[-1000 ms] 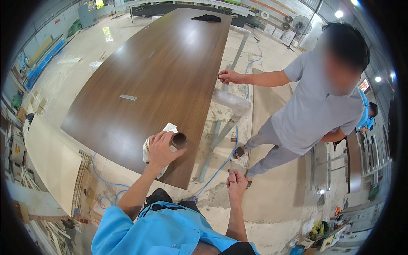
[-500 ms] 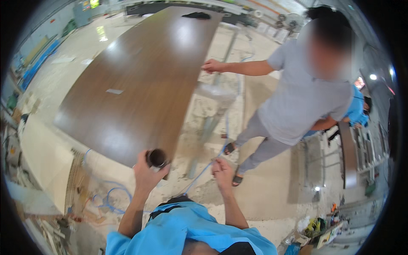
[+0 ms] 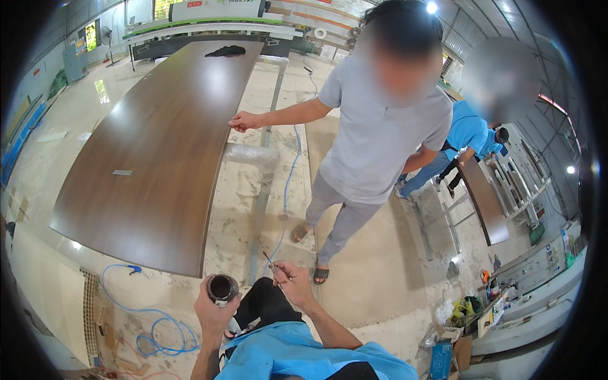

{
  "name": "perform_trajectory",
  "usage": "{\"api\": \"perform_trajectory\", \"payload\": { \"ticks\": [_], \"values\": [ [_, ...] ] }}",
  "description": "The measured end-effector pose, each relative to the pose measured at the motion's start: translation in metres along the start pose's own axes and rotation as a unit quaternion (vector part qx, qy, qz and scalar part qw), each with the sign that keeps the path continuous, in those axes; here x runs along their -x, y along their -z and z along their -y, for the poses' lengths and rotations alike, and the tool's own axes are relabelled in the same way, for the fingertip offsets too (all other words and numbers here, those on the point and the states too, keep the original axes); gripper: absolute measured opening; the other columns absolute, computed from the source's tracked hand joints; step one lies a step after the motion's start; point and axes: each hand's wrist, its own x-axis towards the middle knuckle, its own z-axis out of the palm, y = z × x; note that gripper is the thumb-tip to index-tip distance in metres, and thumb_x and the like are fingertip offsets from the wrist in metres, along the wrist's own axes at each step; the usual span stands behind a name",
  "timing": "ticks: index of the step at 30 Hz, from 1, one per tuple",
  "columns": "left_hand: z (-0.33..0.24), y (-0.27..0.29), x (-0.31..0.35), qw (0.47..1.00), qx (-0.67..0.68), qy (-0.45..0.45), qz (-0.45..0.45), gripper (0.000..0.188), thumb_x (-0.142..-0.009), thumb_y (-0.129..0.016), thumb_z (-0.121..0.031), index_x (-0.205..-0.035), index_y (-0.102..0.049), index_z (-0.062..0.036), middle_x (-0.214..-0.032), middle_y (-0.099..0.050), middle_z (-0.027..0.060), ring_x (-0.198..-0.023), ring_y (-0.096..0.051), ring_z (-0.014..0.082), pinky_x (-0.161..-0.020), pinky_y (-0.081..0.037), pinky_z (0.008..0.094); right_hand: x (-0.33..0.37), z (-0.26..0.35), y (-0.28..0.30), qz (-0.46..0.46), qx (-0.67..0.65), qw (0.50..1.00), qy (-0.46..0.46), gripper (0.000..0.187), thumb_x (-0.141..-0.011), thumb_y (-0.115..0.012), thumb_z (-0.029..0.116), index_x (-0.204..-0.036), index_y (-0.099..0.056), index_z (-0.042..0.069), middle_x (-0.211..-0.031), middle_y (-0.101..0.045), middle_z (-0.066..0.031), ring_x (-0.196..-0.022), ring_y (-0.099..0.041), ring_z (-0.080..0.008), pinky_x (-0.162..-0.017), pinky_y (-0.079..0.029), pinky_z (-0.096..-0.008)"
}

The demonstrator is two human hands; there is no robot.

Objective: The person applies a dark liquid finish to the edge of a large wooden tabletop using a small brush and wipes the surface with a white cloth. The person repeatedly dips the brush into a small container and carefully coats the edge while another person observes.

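Observation:
My left hand [image 3: 212,310] is wrapped round an open jar [image 3: 223,288] with dark contents, held upright just off the near end of a large brown wood-grain panel [image 3: 142,202]. To its right, my right hand [image 3: 293,285] pinches a slim stick-like tool [image 3: 269,258], perhaps a small brush, its tip pointing up and left. Neither hand touches the panel. On the panel lie a small pale strip [image 3: 122,172] and a black cloth [image 3: 225,51] at the far end. A co-worker's hand [image 3: 244,121] is at the panel's right edge.
A co-worker in a grey shirt [image 3: 386,126] stands ahead to the right. A blue hose [image 3: 161,311] coils on the floor at left; another blue hose [image 3: 290,180] runs beside the panel. People in blue shirts [image 3: 467,126] stand by a brown board [image 3: 484,202]. A long machine [image 3: 209,28] spans the back.
My view has shifted, and the panel and co-worker appear farther left. The jar has gone from over the panel's near corner to just off it. The right-hand tool now shows clearly.

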Motion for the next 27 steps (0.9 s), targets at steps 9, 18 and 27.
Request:
{"api": "perform_trajectory", "payload": {
  "ticks": [9, 18, 27],
  "values": [
    [-0.011, -0.031, -0.017, 0.999, -0.031, 0.013, -0.038, 0.065, -0.066, -0.085, -0.014, -0.122, -0.056, 0.0013, -0.105, -0.069, 0.0181, -0.095, -0.068, 0.0279, -0.084, -0.053, 0.0368, 0.005, 0.055, 0.027, 0.068, 0.003, 0.996, -0.059, 0.017, -0.091, -0.064, 0.013, -0.099, -0.068, -0.001, -0.067, -0.064, -0.0066, -0.063, -0.061, -0.0109, -0.059, -0.047, -0.0275],
    [-0.021, -0.095, -0.088, 0.982, -0.089, 0.009, -0.169, 0.066, -0.068, -0.084, -0.014, -0.125, -0.054, -0.001, -0.108, -0.068, 0.0159, -0.1, -0.068, 0.0258, -0.085, -0.054, 0.035, -0.151, 0.032, 0.052, 0.186, 0.029, 0.972, 0.14, 0.012, -0.085, -0.069, 0.006, -0.095, -0.071, 0.0, -0.072, -0.062, -0.0059, -0.061, -0.055, -0.0109, -0.056, -0.044, -0.0272],
    [-0.029, -0.137, -0.115, 0.97, -0.097, 0.094, -0.201, 0.068, -0.068, -0.083, -0.015, -0.127, -0.054, -0.003, -0.114, -0.064, 0.0145, -0.103, -0.067, 0.0252, -0.085, -0.055, 0.0349, -0.21, 0.072, 0.07, 0.28, 0.119, 0.911, 0.277, 0.01, -0.079, -0.072, 0.001, -0.089, -0.071, 0.002, -0.067, -0.055, -0.0081, -0.057, -0.053, -0.0186, -0.052, -0.04, -0.0299]
  ]
}}
